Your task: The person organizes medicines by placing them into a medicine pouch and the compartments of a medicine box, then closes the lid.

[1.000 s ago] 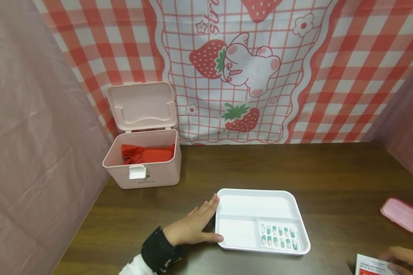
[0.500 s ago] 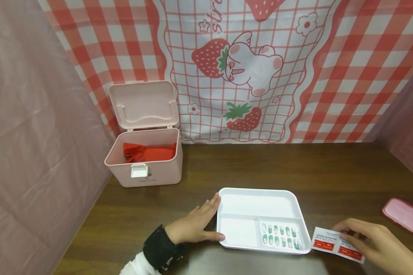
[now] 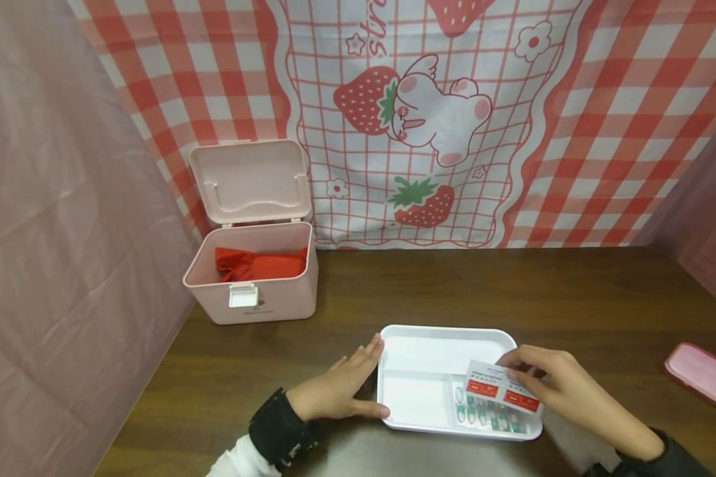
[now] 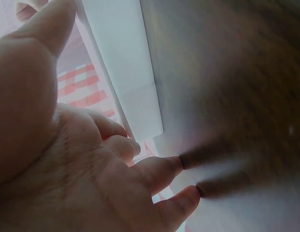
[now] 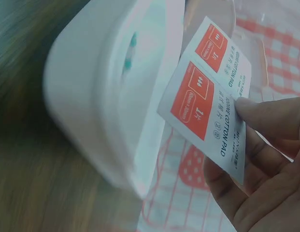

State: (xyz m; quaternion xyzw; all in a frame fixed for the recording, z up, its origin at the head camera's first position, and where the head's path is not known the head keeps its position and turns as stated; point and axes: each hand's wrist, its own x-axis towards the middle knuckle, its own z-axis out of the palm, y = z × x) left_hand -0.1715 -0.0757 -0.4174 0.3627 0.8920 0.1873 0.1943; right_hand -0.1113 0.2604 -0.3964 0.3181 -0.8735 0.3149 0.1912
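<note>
My right hand [image 3: 563,384] pinches a joined pair of white-and-red iodine cotton pad packets [image 5: 195,104] between thumb and fingers. In the head view the packets slant over the lower right compartment of the white divided tray [image 3: 417,401]. Under them lies a blister pack of green-and-white capsules [image 3: 483,419], partly covered from sight. My left hand [image 3: 337,391] rests at the tray's left side, its fingers extended and spread, thumb at the near corner. In the left wrist view, this hand [image 4: 92,164] lies along the tray's outer wall [image 4: 123,67], with two fingertips against the tabletop.
At the back left a pink box [image 3: 274,305] stands with its lid raised, holding a red cloth-like bundle [image 3: 268,266]. A small pink case [image 3: 703,372] lies on the brown table [image 3: 573,298] at the right. Behind hangs a strawberry-print checked curtain [image 3: 441,132].
From the lower right edge, my right hand has carried the packets leftward and over the tray's lower right compartment. The left hand has stayed at the tray's left side.
</note>
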